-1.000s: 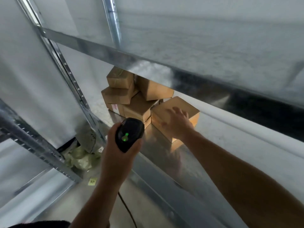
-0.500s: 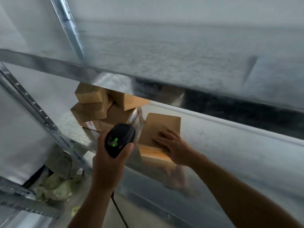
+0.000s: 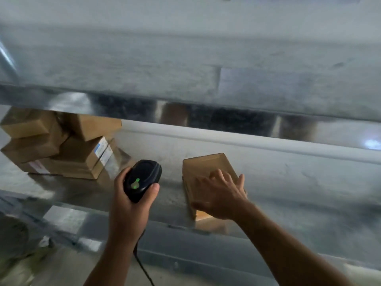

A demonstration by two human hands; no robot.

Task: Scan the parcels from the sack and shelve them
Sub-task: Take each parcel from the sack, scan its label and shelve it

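Lying beneath right fingers (image 3: 221, 180), one parcel (image 3: 206, 164)

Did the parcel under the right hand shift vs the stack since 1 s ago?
Yes. The parcel under the right hand has slid rightward along the shelf: it abutted the stack of parcels earlier, and now bare shelf separates them.
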